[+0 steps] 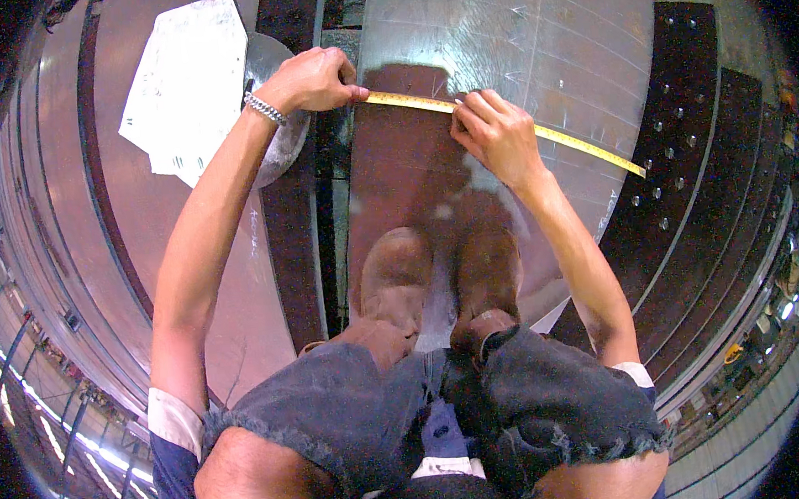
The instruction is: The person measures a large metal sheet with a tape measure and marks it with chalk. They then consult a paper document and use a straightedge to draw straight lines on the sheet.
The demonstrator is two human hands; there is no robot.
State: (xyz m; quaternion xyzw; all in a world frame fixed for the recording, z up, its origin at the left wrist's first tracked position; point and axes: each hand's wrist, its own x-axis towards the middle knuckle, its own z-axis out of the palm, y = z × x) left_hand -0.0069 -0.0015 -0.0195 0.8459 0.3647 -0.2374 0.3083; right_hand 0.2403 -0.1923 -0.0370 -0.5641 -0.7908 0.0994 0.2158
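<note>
While the left hand (pixel 316 79) pinches one end of a yellow tape measure (pixel 409 101) between thumb and forefinger at eleven o'clock, the right hand (pixel 502 138) is at half past one with its fingers curled down onto the same tape; I cannot tell whether this second grip squeezes the blade or only rests on it. The tape slants across a shiny steel plate (pixel 580 55) bearing pale marks, runs beneath the right hand, and reaches half past two, where its far end meets the edge of a dark perforated plate (pixel 697 57) dotted with round holes. A chain bracelet (pixel 265 108) circles the left wrist. Nearby, at half past ten, white paper sheets (pixel 192 79) partly cover a round grey disc (pixel 284 151), just beside the left forearm. Around the middle of the view, a pair of brown shoes (pixel 397 277) stands on the steel plate, with frayed dark shorts (pixel 308 401) spreading below, toward six o'clock.
</note>
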